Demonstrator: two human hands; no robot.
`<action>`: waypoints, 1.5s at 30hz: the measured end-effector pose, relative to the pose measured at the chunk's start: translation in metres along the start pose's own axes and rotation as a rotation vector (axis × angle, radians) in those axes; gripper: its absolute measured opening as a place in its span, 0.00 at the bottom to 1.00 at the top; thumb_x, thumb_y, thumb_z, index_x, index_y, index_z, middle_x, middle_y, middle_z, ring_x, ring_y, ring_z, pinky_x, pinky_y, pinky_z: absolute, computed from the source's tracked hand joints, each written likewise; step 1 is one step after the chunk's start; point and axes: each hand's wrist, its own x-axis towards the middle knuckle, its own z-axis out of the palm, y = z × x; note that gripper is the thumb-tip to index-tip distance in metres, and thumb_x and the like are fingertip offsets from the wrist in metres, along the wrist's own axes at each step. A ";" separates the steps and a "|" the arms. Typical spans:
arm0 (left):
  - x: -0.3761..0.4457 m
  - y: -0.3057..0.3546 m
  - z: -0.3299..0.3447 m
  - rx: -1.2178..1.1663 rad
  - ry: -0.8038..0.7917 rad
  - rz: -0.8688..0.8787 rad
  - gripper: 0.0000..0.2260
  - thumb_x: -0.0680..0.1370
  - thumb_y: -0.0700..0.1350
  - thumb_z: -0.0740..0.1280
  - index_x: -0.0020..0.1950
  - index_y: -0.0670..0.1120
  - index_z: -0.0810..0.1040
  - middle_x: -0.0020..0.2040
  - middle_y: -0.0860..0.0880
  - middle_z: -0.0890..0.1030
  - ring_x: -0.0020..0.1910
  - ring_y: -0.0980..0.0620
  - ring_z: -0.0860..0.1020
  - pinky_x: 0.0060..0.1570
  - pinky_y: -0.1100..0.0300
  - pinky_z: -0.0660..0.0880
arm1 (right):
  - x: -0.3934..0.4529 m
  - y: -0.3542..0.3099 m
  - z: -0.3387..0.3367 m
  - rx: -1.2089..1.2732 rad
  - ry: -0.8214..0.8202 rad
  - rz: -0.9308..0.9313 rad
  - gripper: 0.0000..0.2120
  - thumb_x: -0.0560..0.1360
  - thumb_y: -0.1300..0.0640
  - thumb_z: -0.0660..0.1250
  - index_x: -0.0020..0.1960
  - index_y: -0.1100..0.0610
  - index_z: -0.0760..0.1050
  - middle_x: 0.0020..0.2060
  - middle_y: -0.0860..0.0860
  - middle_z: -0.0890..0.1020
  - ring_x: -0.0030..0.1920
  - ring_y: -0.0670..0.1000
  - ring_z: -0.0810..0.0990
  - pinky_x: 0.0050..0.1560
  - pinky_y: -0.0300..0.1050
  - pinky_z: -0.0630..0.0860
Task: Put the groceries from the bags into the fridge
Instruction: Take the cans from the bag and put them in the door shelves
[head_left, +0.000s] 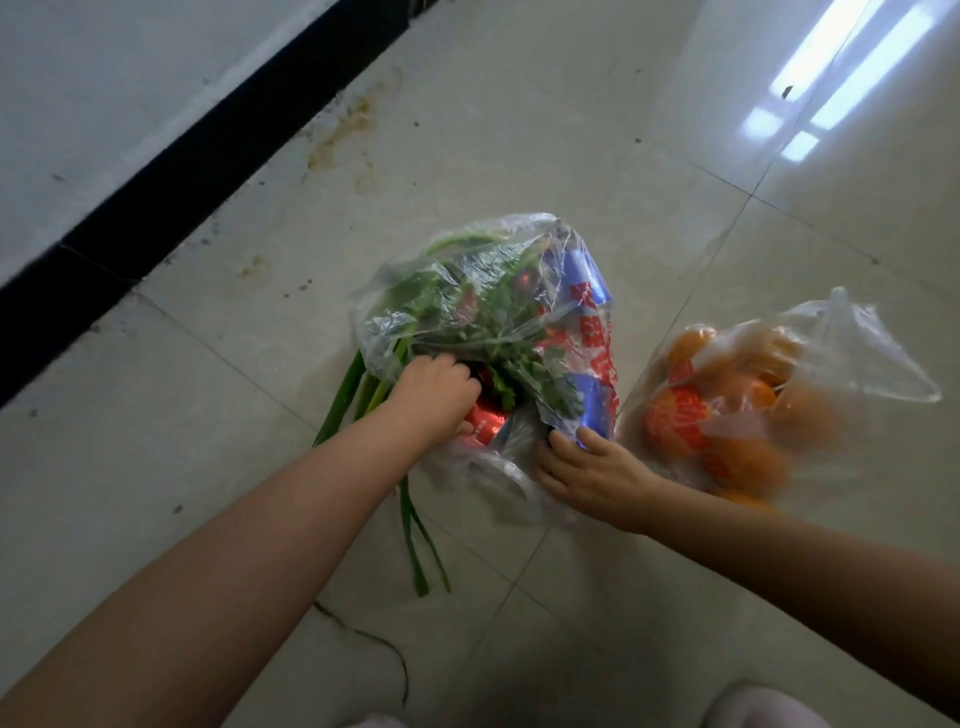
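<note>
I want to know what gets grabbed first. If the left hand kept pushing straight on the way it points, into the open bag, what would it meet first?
Most likely the leafy greens directly ahead of the left hand inside the clear plastic bag. A red packet lies just under its fingers, so depth is uncertain.

I see a clear plastic bag (519, 322) lying on the floor, its mouth open toward me, stuffed with leafy greens (467, 306) and red-and-blue packets (597, 332). Long green onion stalks (415, 525) stick out at its left. Just right sits a second clear bag (831, 364) full of oranges (675, 421).
</note>
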 end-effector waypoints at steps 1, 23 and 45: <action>0.004 0.000 -0.003 0.017 -0.040 -0.003 0.21 0.77 0.52 0.64 0.66 0.44 0.70 0.65 0.46 0.73 0.65 0.47 0.70 0.60 0.54 0.71 | -0.002 0.003 0.002 0.009 0.097 0.037 0.27 0.76 0.68 0.45 0.39 0.51 0.81 0.39 0.48 0.85 0.43 0.50 0.84 0.49 0.45 0.64; -0.024 0.031 -0.005 -0.230 0.109 0.090 0.29 0.61 0.57 0.76 0.55 0.43 0.76 0.52 0.45 0.80 0.51 0.45 0.80 0.53 0.56 0.74 | -0.028 0.039 -0.039 0.793 0.066 0.649 0.28 0.62 0.54 0.76 0.60 0.62 0.74 0.51 0.60 0.76 0.43 0.59 0.79 0.41 0.47 0.78; -0.042 0.061 -0.011 -0.750 -0.113 -0.431 0.29 0.68 0.53 0.73 0.62 0.43 0.65 0.61 0.42 0.74 0.61 0.41 0.73 0.52 0.54 0.73 | -0.021 0.030 -0.040 0.842 -0.147 0.659 0.36 0.69 0.52 0.70 0.71 0.55 0.56 0.67 0.55 0.66 0.61 0.59 0.72 0.58 0.49 0.73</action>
